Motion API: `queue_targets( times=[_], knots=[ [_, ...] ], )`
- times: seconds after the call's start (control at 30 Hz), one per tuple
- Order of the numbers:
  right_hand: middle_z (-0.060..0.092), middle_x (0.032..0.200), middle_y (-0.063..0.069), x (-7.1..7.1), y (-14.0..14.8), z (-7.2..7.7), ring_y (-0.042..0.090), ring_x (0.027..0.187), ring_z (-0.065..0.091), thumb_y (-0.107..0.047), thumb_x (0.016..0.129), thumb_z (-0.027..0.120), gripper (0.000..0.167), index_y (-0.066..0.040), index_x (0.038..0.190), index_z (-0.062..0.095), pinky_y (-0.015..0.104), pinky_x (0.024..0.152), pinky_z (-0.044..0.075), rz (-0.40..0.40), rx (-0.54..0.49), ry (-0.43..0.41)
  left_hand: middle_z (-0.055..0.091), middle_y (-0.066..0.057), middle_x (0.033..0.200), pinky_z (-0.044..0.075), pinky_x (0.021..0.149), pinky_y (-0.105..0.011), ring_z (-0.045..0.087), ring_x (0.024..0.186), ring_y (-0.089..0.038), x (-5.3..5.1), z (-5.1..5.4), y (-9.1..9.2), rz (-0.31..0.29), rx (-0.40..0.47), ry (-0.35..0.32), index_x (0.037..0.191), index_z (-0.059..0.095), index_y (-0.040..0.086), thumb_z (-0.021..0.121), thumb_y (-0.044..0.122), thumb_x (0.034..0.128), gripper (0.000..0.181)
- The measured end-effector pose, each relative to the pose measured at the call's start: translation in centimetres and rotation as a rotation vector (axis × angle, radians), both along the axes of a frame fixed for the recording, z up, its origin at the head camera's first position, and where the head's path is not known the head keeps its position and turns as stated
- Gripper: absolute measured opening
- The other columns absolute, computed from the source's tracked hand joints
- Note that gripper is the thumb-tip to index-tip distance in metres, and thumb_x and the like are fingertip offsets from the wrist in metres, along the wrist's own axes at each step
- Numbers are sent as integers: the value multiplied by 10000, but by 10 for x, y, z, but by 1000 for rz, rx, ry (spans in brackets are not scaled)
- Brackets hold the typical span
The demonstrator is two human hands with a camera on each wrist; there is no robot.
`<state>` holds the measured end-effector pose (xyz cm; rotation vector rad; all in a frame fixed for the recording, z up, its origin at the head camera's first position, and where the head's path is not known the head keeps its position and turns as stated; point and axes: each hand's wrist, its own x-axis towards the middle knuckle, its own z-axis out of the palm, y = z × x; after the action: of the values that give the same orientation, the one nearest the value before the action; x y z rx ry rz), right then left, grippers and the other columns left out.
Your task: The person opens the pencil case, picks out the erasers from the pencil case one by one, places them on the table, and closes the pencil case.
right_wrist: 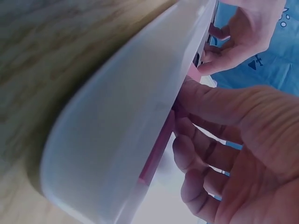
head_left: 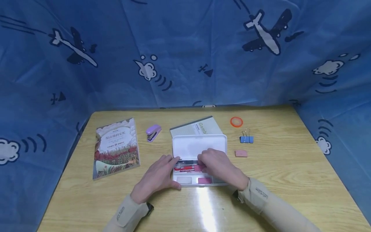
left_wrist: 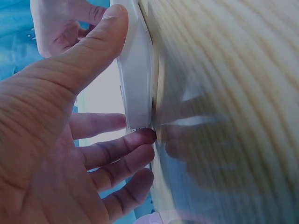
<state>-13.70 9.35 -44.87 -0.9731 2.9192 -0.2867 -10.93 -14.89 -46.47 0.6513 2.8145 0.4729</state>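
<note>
A white pencil case (head_left: 200, 146) lies on the table with its lid raised. My left hand (head_left: 157, 174) grips the case's left end, thumb at the near edge and fingertips around the far side. In the left wrist view that thumb (left_wrist: 100, 44) lies along the white wall. Over the case's right half, my right hand (head_left: 217, 166) reaches in with curled fingers and pinches a pink flat piece (right_wrist: 159, 147), partly hidden by the hand. Inside the case, a red pen (head_left: 184, 168) and dark pens sit left of the fingers. A pink eraser (head_left: 204, 180) occupies the near compartment.
Behind the lid lies a notebook (head_left: 194, 125). Leftward are a purple stapler (head_left: 153, 132) and an illustrated book (head_left: 117, 148). On the right are an orange-red ring (head_left: 236, 121), a blue binder clip (head_left: 246, 139) and another pink eraser (head_left: 241, 153). Blue printed cloth (head_left: 179, 48) borders the table.
</note>
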Motion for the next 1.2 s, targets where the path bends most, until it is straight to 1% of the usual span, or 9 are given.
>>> queue_targets(
  times=[0.2,0.37,0.53,0.7,0.8,0.93,1.1,1.2],
  knots=[
    [577,665,-86,0,-1,0,102,629,469,-151,799,849,235,-191,724,629,254,573,423,-24,-3,-33,591,-51,1246,519,978,-399,518,1062,-183,0,1,0,8,6,-15,1489,495,101,919,555,606,1080],
    [593,671,-95,-1,-1,0,91,626,484,-148,799,847,225,-202,730,639,255,590,435,-43,-13,-82,592,-52,1243,521,977,-404,525,1068,-187,1,1,0,5,9,-9,1491,492,97,919,555,603,1086],
    [614,691,-101,-2,1,3,85,644,509,-134,796,841,197,-210,750,665,271,630,458,-76,-56,-145,591,-47,1236,522,972,-405,522,1062,-186,0,0,0,1,5,0,1488,494,98,917,562,605,1083],
    [620,710,-114,-5,8,9,83,670,523,-152,823,835,170,-219,772,687,270,632,465,-121,-75,-167,593,-46,1234,519,981,-407,522,1067,-187,0,-1,0,2,1,0,1488,494,102,915,565,605,1082],
    [633,732,-98,-7,17,13,108,693,534,-125,822,826,160,-208,785,694,280,620,455,-150,-93,-181,596,-47,1230,521,974,-408,524,1064,-188,0,-1,0,2,2,4,1485,498,100,919,563,601,1083],
    [641,748,-72,-10,36,18,132,694,542,-81,798,805,165,-197,788,687,286,578,431,-200,-119,-185,600,-47,1224,524,963,-405,527,1059,-188,0,-1,0,0,4,10,1481,501,97,924,559,593,1087],
    [652,748,-65,-13,65,24,130,669,539,-74,776,808,175,-197,777,684,278,560,415,-240,-157,-138,599,-46,1233,523,969,-400,527,1061,-185,0,-1,0,1,-2,6,1484,497,102,921,566,595,1088],
    [660,752,-61,-15,81,27,139,681,539,-68,797,797,169,-194,777,686,284,569,410,-258,-159,-117,597,-46,1239,520,972,-400,521,1060,-183,0,0,1,5,-2,-1,1486,496,104,920,568,599,1086]
  ],
)
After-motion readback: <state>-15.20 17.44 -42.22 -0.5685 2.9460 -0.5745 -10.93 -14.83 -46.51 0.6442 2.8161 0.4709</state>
